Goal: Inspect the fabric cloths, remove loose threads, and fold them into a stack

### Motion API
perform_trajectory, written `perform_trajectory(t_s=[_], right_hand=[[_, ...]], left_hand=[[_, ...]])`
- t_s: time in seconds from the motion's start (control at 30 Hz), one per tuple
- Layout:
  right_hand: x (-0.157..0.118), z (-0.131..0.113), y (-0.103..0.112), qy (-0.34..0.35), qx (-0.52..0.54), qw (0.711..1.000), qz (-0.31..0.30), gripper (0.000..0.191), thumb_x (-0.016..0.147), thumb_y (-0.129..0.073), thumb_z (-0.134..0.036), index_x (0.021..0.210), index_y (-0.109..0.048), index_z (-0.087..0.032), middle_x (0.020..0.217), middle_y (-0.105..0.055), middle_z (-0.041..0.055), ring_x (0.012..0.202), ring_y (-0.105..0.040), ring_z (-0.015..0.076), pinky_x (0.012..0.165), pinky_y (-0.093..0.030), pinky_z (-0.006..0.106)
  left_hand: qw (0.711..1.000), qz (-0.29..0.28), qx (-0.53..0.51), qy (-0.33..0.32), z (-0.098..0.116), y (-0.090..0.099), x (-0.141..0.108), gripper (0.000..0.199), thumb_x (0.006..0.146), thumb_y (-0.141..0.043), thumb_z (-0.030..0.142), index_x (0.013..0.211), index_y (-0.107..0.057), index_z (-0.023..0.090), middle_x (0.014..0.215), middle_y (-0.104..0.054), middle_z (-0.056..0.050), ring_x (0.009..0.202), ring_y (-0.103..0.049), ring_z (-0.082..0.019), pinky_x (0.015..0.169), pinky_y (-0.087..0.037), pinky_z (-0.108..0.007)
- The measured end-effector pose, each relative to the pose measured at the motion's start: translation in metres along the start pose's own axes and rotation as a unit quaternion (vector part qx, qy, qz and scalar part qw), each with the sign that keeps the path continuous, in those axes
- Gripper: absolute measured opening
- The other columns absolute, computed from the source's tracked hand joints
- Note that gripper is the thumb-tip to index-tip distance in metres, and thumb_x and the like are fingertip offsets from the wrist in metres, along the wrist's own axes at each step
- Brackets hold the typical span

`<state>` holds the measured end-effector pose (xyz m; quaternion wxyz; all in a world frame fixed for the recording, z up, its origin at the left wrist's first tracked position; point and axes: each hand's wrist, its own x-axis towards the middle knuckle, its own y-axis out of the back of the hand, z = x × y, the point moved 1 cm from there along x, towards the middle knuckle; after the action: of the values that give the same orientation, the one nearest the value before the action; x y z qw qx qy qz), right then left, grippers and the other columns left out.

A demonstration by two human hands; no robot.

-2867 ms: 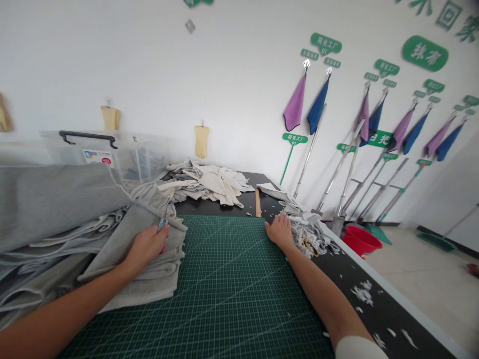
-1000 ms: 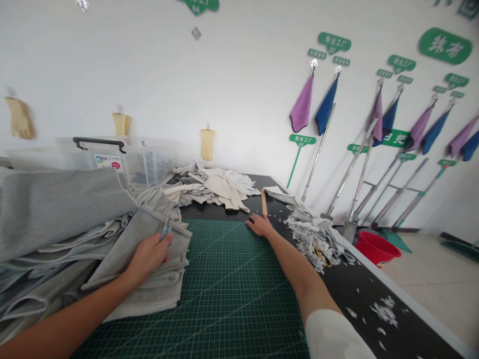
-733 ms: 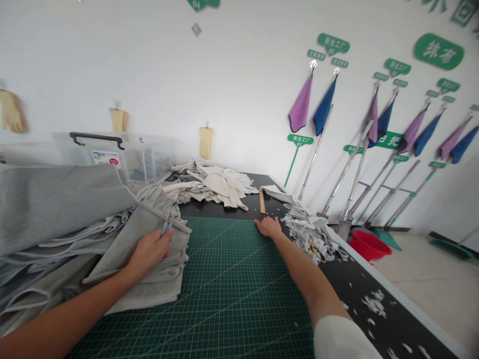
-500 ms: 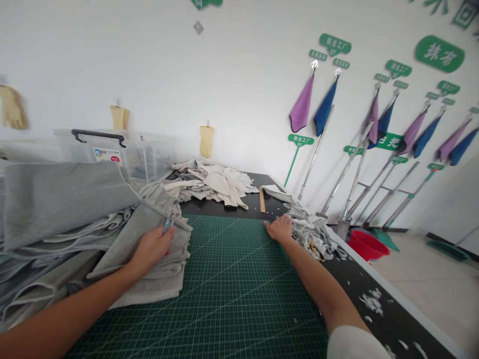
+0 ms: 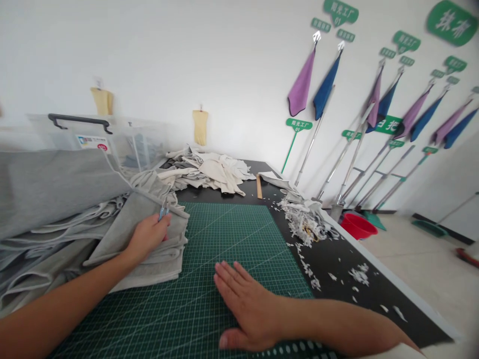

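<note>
My left hand point(image 5: 147, 234) is closed around thread snips point(image 5: 163, 210); their pointed metal end sticks out past the fingers and a bit of red shows below. It rests over a stack of folded grey fabric point(image 5: 164, 259) at the left. My right hand point(image 5: 249, 309) is spread on the green cutting mat point(image 5: 232, 224), palm down, thumb apart, with nothing in it. White scraps point(image 5: 309, 269) lie along the mat's right edge, and a heap of grey and white trimmings point(image 5: 307, 219) sits beyond them on the black table.
Cream and grey cloth pieces point(image 5: 213, 172) are piled at the back of the table. A wooden ruler point(image 5: 259, 186) lies beside them. Behind the fabric stands a clear plastic bin point(image 5: 119, 134). A red bucket point(image 5: 357, 226) is on the floor, right of the table edge.
My right hand has moved from the mat's far right corner near the trimmings back to its near middle. Scraps now line the mat's right edge. My left hand stays on the fabric.
</note>
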<state>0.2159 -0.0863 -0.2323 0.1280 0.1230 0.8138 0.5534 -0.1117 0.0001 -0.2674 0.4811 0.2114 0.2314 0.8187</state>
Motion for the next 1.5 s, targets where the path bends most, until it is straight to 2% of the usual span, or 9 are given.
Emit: perform_trajectory(t_s=[0.13, 0.3, 0.6, 0.8, 0.97, 1.13, 1.27, 1.4, 1.5], right_hand=[[-0.024, -0.012, -0.009, 0.001, 0.04, 0.999, -0.029, 0.082, 0.087, -0.033, -0.059, 0.146, -0.005, -0.009, 0.15, -0.001, 0.0166, 0.139, 0.002, 0.0275, 0.113, 0.0, 0.048], [-0.07, 0.041, -0.017, -0.177, -0.044, 0.983, 0.02, 0.076, 0.088, -0.031, -0.057, 0.146, -0.005, -0.014, 0.151, -0.002, 0.0116, 0.14, -0.002, 0.0248, 0.114, -0.007, 0.048], [-0.166, 0.149, -0.007, -0.46, -0.268, 0.83, 0.165, 0.078, 0.086, -0.027, -0.058, 0.136, -0.036, 0.002, 0.147, -0.022, 0.0209, 0.139, -0.011, 0.0302, 0.113, -0.009, 0.048], [-0.122, 0.119, 0.011, -0.369, -0.223, 0.882, 0.19, 0.072, 0.09, -0.023, -0.054, 0.144, -0.018, -0.008, 0.151, -0.008, 0.0123, 0.14, -0.005, 0.0233, 0.114, -0.014, 0.045], [-0.053, 0.078, 0.002, -0.21, -0.109, 0.967, 0.096, 0.069, 0.092, -0.024, -0.053, 0.146, -0.004, -0.016, 0.152, 0.005, 0.0064, 0.14, 0.003, 0.0212, 0.114, -0.011, 0.042], [-0.001, 0.083, 0.006, -0.133, -0.053, 0.989, 0.035, 0.074, 0.088, -0.028, -0.06, 0.146, -0.008, -0.019, 0.152, 0.001, 0.0071, 0.14, 0.0, 0.0238, 0.114, -0.006, 0.044], [0.002, 0.135, 0.011, -0.2, -0.084, 0.975, 0.048, 0.075, 0.087, -0.023, -0.062, 0.146, -0.013, -0.016, 0.152, -0.01, 0.0085, 0.14, -0.009, 0.024, 0.113, -0.007, 0.044], [-0.014, 0.198, 0.026, -0.42, -0.167, 0.885, 0.11, 0.083, 0.087, -0.02, -0.061, 0.139, -0.028, 0.002, 0.148, -0.016, 0.0218, 0.139, -0.011, 0.0317, 0.112, -0.008, 0.046], [-0.008, 0.213, 0.04, -0.432, -0.2, 0.866, 0.15, 0.085, 0.086, -0.02, -0.062, 0.139, -0.027, 0.004, 0.149, -0.014, 0.0224, 0.139, -0.009, 0.0316, 0.112, -0.006, 0.044]], left_hand=[[1.0, -0.013, 0.006, -0.026, -0.005, -0.001, 0.002, 0.049, 0.082, -0.037, 0.056, 0.075, -0.06, 0.014, 0.053, -0.059, -0.003, 0.051, -0.054, -0.017, 0.048, -0.035, -0.026], [1.0, -0.016, 0.002, -0.024, -0.008, -0.001, 0.003, 0.051, 0.082, -0.037, 0.057, 0.077, -0.06, 0.012, 0.052, -0.058, -0.003, 0.052, -0.053, -0.016, 0.049, -0.035, -0.025], [1.0, -0.018, 0.001, -0.025, -0.005, 0.001, 0.0, 0.054, 0.082, -0.037, 0.059, 0.078, -0.06, 0.01, 0.052, -0.058, -0.002, 0.053, -0.052, -0.014, 0.05, -0.033, -0.024], [1.0, -0.015, 0.008, -0.026, 0.0, 0.003, -0.004, 0.051, 0.082, -0.038, 0.056, 0.075, -0.06, 0.01, 0.05, -0.057, -0.002, 0.052, -0.051, -0.014, 0.05, -0.032, -0.024], [0.999, -0.009, 0.013, -0.028, 0.006, 0.004, -0.007, 0.049, 0.082, -0.037, 0.055, 0.074, -0.059, 0.013, 0.052, -0.058, -0.002, 0.051, -0.053, -0.015, 0.05, -0.036, -0.025], [0.999, 0.001, 0.015, -0.047, 0.004, 0.005, -0.006, 0.043, 0.082, -0.036, 0.053, 0.071, -0.058, 0.017, 0.05, -0.057, -0.002, 0.05, -0.054, -0.016, 0.049, -0.036, -0.025], [0.998, -0.001, 0.0, -0.055, 0.002, 0.006, -0.005, 0.041, 0.081, -0.037, 0.052, 0.071, -0.057, 0.017, 0.05, -0.057, -0.002, 0.051, -0.055, -0.017, 0.049, -0.036, -0.025], [0.999, -0.004, -0.017, -0.04, 0.005, 0.006, -0.007, 0.04, 0.081, -0.038, 0.052, 0.071, -0.057, 0.017, 0.05, -0.057, -0.002, 0.05, -0.055, -0.018, 0.049, -0.036, -0.025], [0.999, -0.004, -0.025, -0.022, 0.008, 0.006, -0.008, 0.04, 0.08, -0.039, 0.052, 0.073, -0.057, 0.017, 0.049, -0.057, -0.001, 0.048, -0.055, -0.017, 0.049, -0.036, -0.026]])
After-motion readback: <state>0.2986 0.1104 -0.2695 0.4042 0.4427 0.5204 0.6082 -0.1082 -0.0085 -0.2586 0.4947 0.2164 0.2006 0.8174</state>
